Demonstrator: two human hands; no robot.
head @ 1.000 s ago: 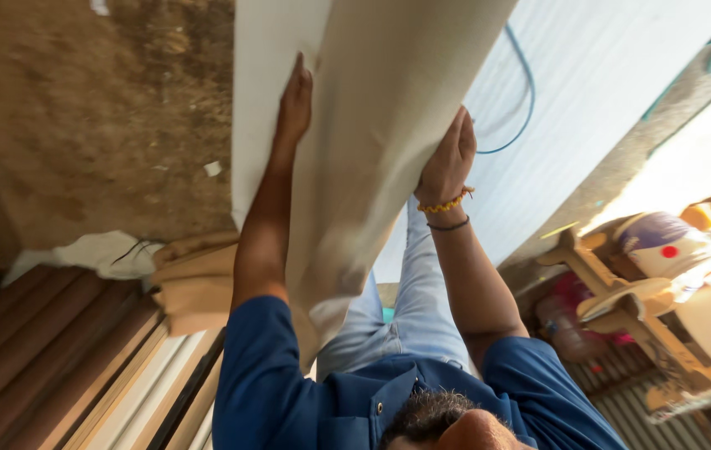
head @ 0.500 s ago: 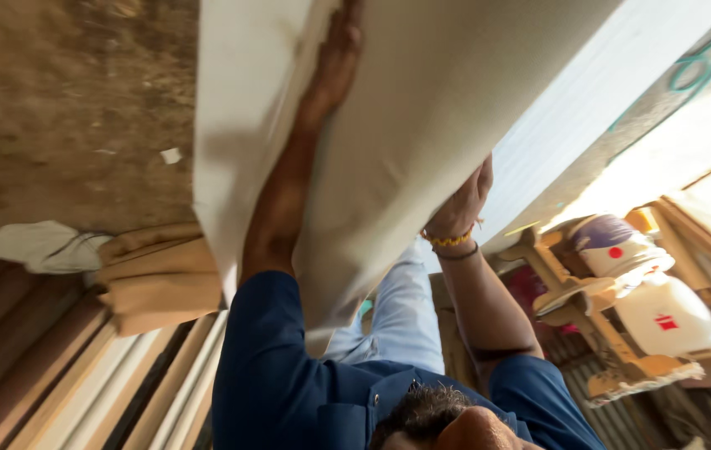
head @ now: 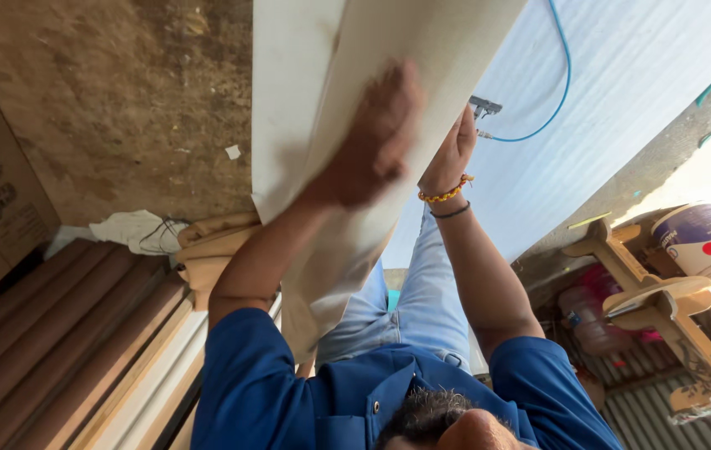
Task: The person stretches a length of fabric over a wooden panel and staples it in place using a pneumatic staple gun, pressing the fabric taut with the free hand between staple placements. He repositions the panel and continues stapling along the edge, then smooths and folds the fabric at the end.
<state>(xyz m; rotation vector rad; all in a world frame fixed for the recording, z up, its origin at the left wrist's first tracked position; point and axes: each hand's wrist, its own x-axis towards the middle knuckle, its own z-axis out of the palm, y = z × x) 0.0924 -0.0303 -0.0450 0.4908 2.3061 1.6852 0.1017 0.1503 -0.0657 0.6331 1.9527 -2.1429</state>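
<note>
The pale board [head: 347, 167] is steadied best with the left hand [head: 376, 133] pressed flat and the right hand [head: 451, 154] clamped on its edge.

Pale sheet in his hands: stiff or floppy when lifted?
Probably flexible: the pale sheet seems to curve between the left hand and right hand. Likely awkward rather than heavy: it looks thin and wide, with both hands on it.

A blue cable [head: 557, 92] is curving across the pale corrugated sheet [head: 622, 75] at upper right. A white bucket [head: 697, 237] is sitting at the right edge beside wooden pieces [head: 647, 292] (carved, curvy ones). Brown boards [head: 47, 333] are lying at lower left, and a crumpled white cloth [head: 130, 229] is resting above them.
</note>
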